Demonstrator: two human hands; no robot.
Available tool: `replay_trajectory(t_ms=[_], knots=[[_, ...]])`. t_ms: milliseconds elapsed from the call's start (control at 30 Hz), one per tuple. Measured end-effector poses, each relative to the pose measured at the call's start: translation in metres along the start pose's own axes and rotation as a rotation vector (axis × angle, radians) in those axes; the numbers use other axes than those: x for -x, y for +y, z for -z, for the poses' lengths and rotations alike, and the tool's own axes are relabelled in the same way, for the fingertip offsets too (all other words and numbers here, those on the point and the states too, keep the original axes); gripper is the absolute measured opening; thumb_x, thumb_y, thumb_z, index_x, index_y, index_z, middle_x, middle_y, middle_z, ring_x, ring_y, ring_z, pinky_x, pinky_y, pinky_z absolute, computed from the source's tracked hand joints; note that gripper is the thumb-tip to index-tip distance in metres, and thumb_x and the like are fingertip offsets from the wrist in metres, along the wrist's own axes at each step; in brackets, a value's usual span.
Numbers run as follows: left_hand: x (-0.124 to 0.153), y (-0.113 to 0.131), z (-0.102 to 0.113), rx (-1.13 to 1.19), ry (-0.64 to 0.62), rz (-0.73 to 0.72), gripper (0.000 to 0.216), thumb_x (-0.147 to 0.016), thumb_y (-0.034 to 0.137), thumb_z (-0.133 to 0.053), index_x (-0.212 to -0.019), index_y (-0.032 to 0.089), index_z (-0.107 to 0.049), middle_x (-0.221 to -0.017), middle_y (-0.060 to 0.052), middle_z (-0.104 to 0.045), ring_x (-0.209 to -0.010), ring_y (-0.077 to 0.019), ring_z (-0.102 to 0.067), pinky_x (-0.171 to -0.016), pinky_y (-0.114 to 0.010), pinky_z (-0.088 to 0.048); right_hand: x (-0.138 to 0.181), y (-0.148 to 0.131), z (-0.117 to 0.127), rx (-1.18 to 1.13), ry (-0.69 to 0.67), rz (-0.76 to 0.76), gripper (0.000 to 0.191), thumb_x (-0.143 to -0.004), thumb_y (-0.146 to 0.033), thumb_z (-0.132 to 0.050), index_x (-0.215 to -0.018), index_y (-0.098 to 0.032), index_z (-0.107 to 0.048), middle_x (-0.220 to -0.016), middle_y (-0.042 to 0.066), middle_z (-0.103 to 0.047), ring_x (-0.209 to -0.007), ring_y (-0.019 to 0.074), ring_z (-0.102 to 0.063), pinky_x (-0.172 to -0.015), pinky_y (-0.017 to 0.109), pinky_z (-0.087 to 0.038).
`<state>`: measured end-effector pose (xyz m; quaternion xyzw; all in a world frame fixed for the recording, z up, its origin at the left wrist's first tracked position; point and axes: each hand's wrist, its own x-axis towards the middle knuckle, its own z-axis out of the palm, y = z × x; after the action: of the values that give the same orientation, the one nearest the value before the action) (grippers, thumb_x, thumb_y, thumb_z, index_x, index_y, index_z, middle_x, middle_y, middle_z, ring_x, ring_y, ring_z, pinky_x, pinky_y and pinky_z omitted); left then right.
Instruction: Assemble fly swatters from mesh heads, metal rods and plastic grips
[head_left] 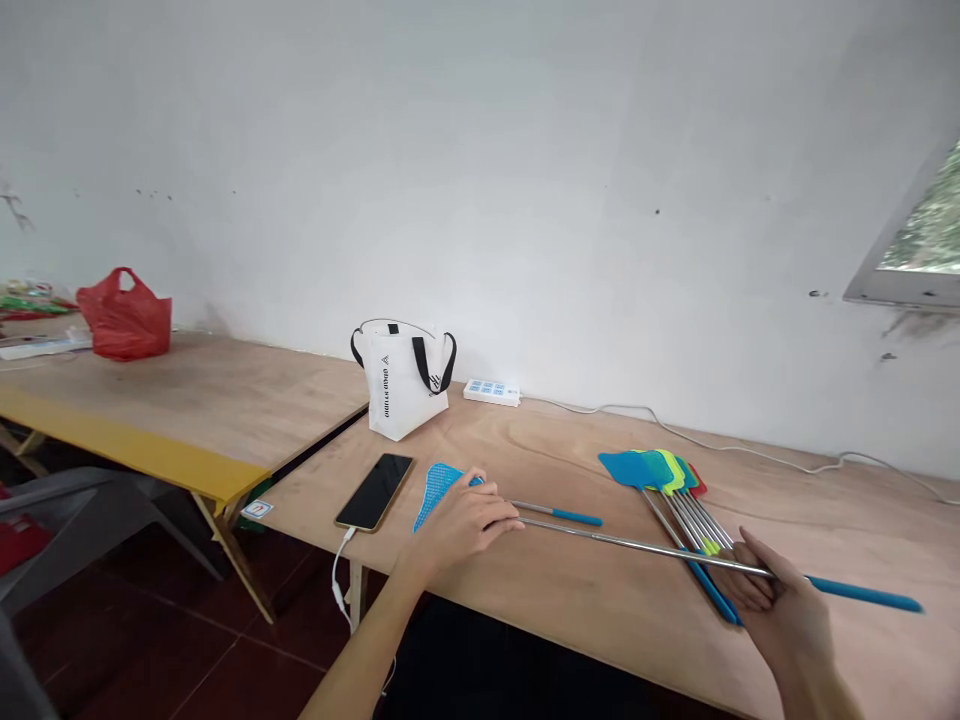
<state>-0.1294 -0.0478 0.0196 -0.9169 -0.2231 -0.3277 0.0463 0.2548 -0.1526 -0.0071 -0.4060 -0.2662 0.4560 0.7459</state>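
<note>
A fly swatter with a long, extended metal rod (pixel 637 545) and a blue grip (pixel 862 593) stretches between my two hands. My left hand (pixel 469 520) is closed on its far end, beside a blue mesh swatter head (pixel 436 490). My right hand (pixel 780 605) is closed around the rod, just short of the blue grip. A second, shorter blue handle (pixel 577 518) lies on the table behind the rod. My left hand hides where the rods meet the blue mesh. Several fly swatters with blue, green, yellow and red heads (pixel 651 470) lie fanned together near my right hand.
On the wooden table (pixel 570 610) are a black phone (pixel 376 491) on a white cable, a white bag (pixel 401 385) with black handles and a power strip (pixel 492 391). A red plastic bag (pixel 127 318) stands on another table at left. A grey chair (pixel 97 510) is below.
</note>
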Motion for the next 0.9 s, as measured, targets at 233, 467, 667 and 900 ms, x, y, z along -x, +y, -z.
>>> replay_trajectory(t_ms=[233, 467, 667, 900], knots=[[-0.010, 0.029, -0.008, -0.085, 0.052, -0.073, 0.037, -0.110, 0.034, -0.042, -0.088, 0.020, -0.068, -0.069, 0.001, -0.069, -0.071, -0.0151, -0.054, -0.084, -0.036, -0.033, 0.015, 0.040, -0.052, 0.013, -0.176, -0.134, 0.060, -0.077, -0.050, -0.076, -0.051, -0.024, -0.029, -0.041, -0.009, -0.026, -0.037, 0.0070, -0.028, -0.041, 0.027, -0.029], [-0.013, 0.053, -0.036, -0.103, -0.086, -0.185, 0.022, -0.103, 0.026, -0.057, -0.084, 0.019, -0.065, -0.066, 0.003, -0.066, -0.070, -0.0150, -0.054, -0.081, -0.035, -0.035, 0.063, 0.110, -0.128, 0.148, -0.450, -0.239, 0.065, -0.079, -0.072, -0.064, -0.048, -0.025, -0.032, -0.035, -0.008, -0.028, -0.033, 0.0057, -0.020, -0.039, 0.025, -0.014], [-0.010, 0.042, -0.032, -0.031, -0.137, -0.135, 0.028, -0.103, 0.033, -0.060, -0.079, 0.020, -0.067, -0.068, 0.004, -0.069, -0.070, -0.0146, -0.056, -0.080, -0.034, -0.035, 0.056, 0.117, -0.124, 0.212, -0.409, -0.330, 0.067, -0.069, -0.081, -0.067, -0.046, -0.024, -0.038, -0.034, -0.009, -0.029, -0.031, 0.0047, -0.018, -0.037, 0.024, -0.015], [-0.008, 0.037, -0.046, 0.026, -0.123, -0.134, 0.035, -0.106, 0.042, -0.053, -0.086, 0.021, -0.071, -0.067, 0.004, -0.068, -0.063, -0.0128, -0.055, -0.078, -0.032, -0.037, 0.043, 0.086, -0.101, 0.509, -0.513, -0.217, 0.067, -0.080, -0.072, -0.067, -0.045, -0.022, -0.039, -0.043, -0.005, -0.039, -0.045, 0.0082, -0.038, -0.052, 0.026, -0.036]])
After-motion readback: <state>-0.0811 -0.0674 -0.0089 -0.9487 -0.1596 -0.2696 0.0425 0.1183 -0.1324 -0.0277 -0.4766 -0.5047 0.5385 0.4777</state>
